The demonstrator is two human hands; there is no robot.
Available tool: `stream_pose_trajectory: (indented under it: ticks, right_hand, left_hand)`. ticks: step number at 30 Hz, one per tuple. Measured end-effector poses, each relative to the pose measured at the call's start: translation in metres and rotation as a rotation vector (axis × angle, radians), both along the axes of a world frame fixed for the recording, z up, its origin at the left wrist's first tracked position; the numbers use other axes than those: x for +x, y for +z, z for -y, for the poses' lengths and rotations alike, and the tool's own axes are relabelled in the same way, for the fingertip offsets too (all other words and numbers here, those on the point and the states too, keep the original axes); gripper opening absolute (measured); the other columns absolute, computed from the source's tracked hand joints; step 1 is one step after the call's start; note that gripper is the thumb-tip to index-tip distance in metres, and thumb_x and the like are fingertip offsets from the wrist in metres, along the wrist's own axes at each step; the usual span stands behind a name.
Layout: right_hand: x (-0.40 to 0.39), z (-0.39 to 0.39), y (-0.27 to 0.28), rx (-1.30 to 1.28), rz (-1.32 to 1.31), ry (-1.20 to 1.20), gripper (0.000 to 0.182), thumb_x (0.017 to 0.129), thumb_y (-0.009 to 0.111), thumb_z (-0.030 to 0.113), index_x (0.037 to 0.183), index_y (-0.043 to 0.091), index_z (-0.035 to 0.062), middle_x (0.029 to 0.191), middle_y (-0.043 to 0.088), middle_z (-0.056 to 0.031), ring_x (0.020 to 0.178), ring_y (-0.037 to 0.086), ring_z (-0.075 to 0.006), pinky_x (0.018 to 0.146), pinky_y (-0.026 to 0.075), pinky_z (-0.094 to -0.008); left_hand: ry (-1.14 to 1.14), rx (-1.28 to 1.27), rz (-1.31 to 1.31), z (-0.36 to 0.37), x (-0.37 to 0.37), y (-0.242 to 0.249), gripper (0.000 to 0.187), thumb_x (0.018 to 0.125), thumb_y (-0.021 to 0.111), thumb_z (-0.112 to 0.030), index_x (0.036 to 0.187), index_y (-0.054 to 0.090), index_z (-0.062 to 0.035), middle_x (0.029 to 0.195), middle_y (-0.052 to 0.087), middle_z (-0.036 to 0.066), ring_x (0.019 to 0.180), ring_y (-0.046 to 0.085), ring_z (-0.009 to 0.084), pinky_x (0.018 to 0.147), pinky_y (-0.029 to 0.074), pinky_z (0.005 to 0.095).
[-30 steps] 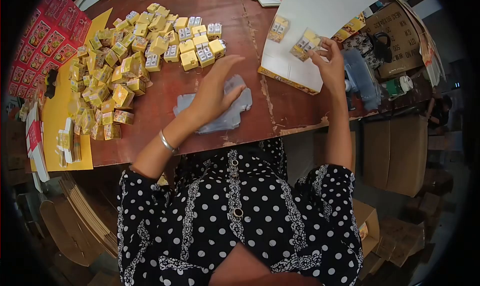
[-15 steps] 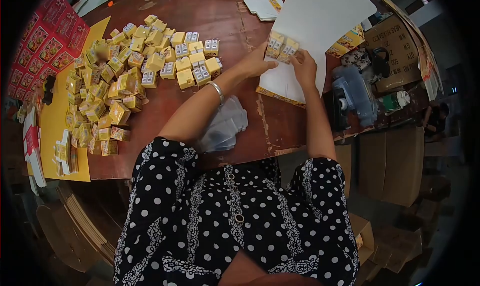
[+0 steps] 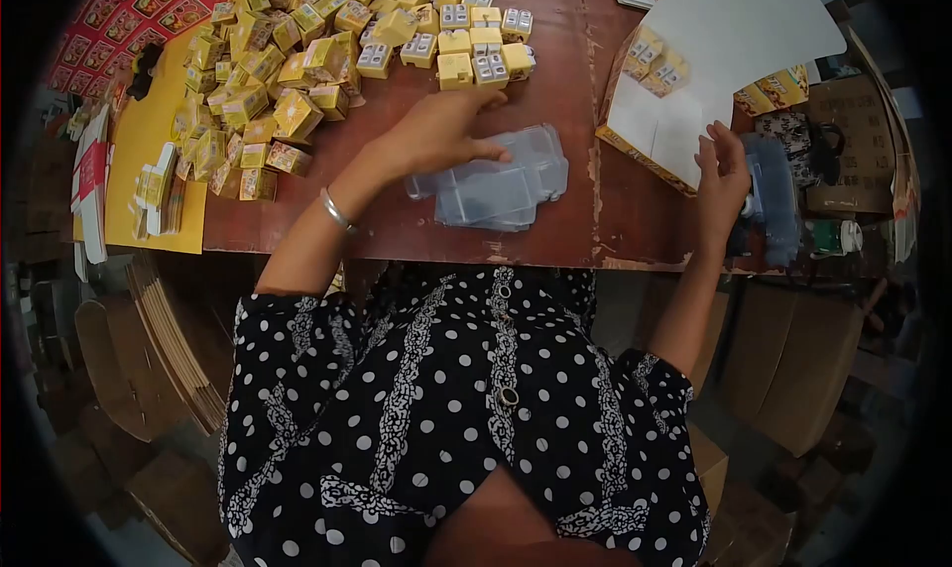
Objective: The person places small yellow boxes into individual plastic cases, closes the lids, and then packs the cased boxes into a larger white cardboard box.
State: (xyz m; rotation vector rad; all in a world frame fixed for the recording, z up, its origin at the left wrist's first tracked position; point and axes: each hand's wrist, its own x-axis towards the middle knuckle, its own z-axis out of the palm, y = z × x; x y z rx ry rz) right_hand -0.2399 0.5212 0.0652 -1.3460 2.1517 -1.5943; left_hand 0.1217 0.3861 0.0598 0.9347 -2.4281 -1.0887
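Observation:
My left hand [image 3: 446, 131] is open and holds nothing, with the thumb and fingers spread. Its fingertips come close to the near edge of a group of yellow-and-grey toy blocks [image 3: 486, 63], and its thumb hovers over clear plastic sleeves [image 3: 496, 185] on the table. At the right, my right hand [image 3: 725, 175] is raised beside a white open carton [image 3: 684, 111] with a printed yellow edge, its fingers loosely bent and nothing in them. Inside the carton, small yellow blocks [image 3: 654, 63] sit together near its left wall.
Many small yellow printed boxes [image 3: 263, 81] are heaped at the left on the brown table [image 3: 377, 220]. Red printed sheets [image 3: 134, 12] stand at the far left. Stacked clear plastic pieces [image 3: 773, 200], a cardboard box [image 3: 848, 156] and a green container [image 3: 825, 236] are at the right.
Both hands have let go of the small blocks in the carton. My left hand has moved left to the sleeves and blocks, my right toward the carton's right side. The view has shifted.

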Motion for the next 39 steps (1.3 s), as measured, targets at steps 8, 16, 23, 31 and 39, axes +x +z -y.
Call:
stream_pose_trajectory:
  ticks: [8, 16, 23, 31, 39]
  right_hand:
    - [0.099, -0.029, 0.015, -0.06, 0.058, 0.149, 0.023, 0.097, 0.065, 0.006, 0.12, 0.068, 0.0001, 0.108, 0.069, -0.0069, 0.092, 0.064, -0.0119, 0.078, 0.053, -0.028]
    - [0.16, -0.025, 0.007, -0.071, 0.034, 0.426, 0.021, 0.098, 0.06, -0.001, 0.119, 0.065, -0.0042, 0.12, 0.063, -0.0091, 0.096, 0.066, -0.0124, 0.082, 0.056, -0.0259]
    - [0.175, -0.019, 0.0, -0.103, 0.141, 0.431, 0.021, 0.094, 0.063, 0.001, 0.114, 0.068, 0.0003, 0.112, 0.068, -0.0105, 0.085, 0.069, -0.0163, 0.071, 0.057, -0.0287]
    - [0.171, -0.018, -0.006, 0.002, 0.095, 0.435, 0.022, 0.1, 0.057, 0.001, 0.121, 0.064, -0.0024, 0.11, 0.065, -0.0057, 0.09, 0.066, -0.0114, 0.078, 0.055, -0.0247]
    - [0.18, -0.023, 0.009, 0.006, 0.468, 0.561, 0.027, 0.098, 0.056, 0.002, 0.124, 0.061, -0.0039, 0.113, 0.068, -0.013, 0.084, 0.07, -0.0157, 0.071, 0.058, -0.0268]
  left_hand:
    - [0.158, -0.141, 0.072, -0.032, 0.01, -0.028, 0.067, 0.069, 0.089, -0.024, 0.127, 0.061, -0.0046, 0.12, 0.068, 0.015, 0.109, 0.066, 0.0347, 0.09, 0.055, 0.0424]
    - [0.233, -0.313, -0.035, -0.04, 0.004, -0.046, 0.047, 0.077, 0.084, -0.019, 0.116, 0.063, -0.0055, 0.11, 0.067, 0.014, 0.102, 0.065, 0.0366, 0.086, 0.054, 0.0458]
    - [0.386, -0.268, -0.236, -0.048, 0.005, -0.044, 0.059, 0.074, 0.086, -0.031, 0.122, 0.064, -0.0067, 0.115, 0.066, 0.013, 0.106, 0.064, 0.0346, 0.094, 0.049, 0.047]
    - [0.355, -0.456, -0.101, -0.049, 0.005, -0.037, 0.042, 0.081, 0.081, -0.023, 0.115, 0.066, -0.0052, 0.111, 0.069, 0.01, 0.107, 0.064, 0.0288, 0.098, 0.045, 0.0467]
    - [0.325, -0.611, -0.4, -0.085, 0.016, 0.002, 0.011, 0.087, 0.074, -0.01, 0.097, 0.069, -0.0076, 0.087, 0.072, 0.005, 0.082, 0.068, 0.0254, 0.102, 0.046, 0.0468]
